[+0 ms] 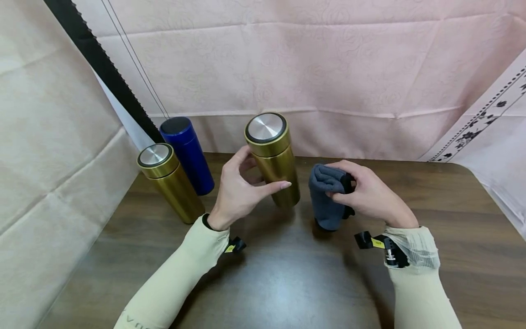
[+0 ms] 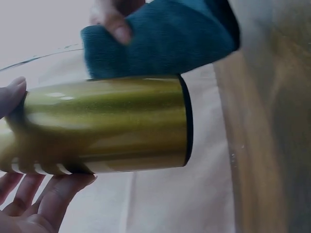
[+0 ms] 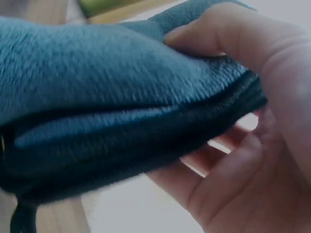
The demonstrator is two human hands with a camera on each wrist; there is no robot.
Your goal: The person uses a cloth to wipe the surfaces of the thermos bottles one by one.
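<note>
Two small yellow labels are what I find first on my feed, one on the black wrist mount at the left cuff [image 1: 229, 249] and one on the black wrist mount at the right cuff [image 1: 378, 243]; their print is too small for me to read. A few dark letters [image 1: 137, 323] run along the pale left sleeve [image 1: 181, 274], cut by the frame edge.

I count three capped cylindrical bottles, contents hidden: a shiny gold metal bottle with a silver-topped lid [image 1: 277, 164] at the centre, a second gold metal bottle [image 1: 174, 185] at the left, and a glossy blue bottle with a black top [image 1: 191, 157] just behind that one. The left pair stands on the brown wood-grain table [image 1: 279, 274]; I cannot tell whether the central one touches it.

The left hand [image 1: 240, 194] grips that central bottle, thumb on one side, curled fingers on the other. To its right, the right hand [image 1: 367, 192] pinches a folded, fuzzy blue-grey fabric bundle with black trim [image 1: 324, 196], thumb pressing the top fold and fingers behind.
</note>
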